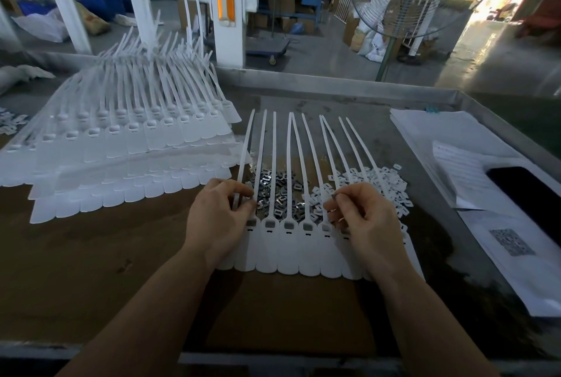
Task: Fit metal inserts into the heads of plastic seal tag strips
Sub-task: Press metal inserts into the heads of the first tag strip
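Mid-row insertion: the joined white plastic seal tag strip row [291, 243] lies flat on the brown worktable [91, 255], five visible heads already filled. A small grey metal insert [333, 195] is pinched in the right hand [361, 218]; the leftmost tail is pinched by the left hand [217, 212]. Next, probably: the insert is to be seated in the next open head, hidden under the right hand.

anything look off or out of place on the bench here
Nothing stands out as damaged or spilled. The seal tag strips under the hands lie in a row, though their tails splay and cross unevenly. The metal inserts and white plastic pieces sit in loose heaps, apparently as working stock.
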`<state>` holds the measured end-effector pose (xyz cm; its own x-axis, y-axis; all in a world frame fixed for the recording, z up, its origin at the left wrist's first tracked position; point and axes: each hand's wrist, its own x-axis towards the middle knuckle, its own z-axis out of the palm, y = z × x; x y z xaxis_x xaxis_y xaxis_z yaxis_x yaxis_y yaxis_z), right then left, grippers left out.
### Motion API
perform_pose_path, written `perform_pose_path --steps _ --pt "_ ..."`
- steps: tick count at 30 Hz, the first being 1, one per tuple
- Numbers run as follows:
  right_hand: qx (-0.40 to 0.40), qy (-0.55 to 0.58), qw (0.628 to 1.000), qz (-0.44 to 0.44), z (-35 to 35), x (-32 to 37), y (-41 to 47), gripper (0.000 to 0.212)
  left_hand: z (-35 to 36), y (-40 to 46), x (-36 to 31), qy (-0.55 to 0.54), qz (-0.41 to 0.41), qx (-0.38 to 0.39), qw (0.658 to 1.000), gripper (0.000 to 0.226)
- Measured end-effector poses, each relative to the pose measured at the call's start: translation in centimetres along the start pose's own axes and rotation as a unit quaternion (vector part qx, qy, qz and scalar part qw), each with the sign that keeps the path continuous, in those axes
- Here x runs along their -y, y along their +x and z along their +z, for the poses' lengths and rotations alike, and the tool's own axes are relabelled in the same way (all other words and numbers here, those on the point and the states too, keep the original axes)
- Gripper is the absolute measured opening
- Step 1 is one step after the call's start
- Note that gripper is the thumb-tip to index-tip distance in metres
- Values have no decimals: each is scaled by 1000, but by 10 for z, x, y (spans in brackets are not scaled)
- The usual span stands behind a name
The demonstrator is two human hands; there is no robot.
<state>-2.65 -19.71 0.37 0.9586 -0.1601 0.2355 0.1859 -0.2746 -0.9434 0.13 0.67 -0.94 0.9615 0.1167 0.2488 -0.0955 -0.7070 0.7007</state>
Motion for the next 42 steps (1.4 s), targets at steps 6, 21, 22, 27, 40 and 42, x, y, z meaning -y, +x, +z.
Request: perform_pose_path --steps 6,21,22,27,40,42 --pt "9 -60 997 -37 -1 3 -2 20 0 1 1 -5 -1 2 1000 16" --pt "-1 -51 997 -56 0 4 -4 18 1 2 2 -3 1 1 1000 16" --pt "-1 -50 997 -58 0 3 -4 16 1 1 2 -2 0 1 1000 16" --pt "6 -55 997 -50 -1 2 -4 19 1 1 2 0 -1 1 1000 16" --pt "1 -19 1000 -21 -2 4 -4 29 0 1 0 -6 0 4 1000 16" --pt "1 -21 1000 -22 -2 5 -4 27 0 1 0 -8 2 2 1000 15"
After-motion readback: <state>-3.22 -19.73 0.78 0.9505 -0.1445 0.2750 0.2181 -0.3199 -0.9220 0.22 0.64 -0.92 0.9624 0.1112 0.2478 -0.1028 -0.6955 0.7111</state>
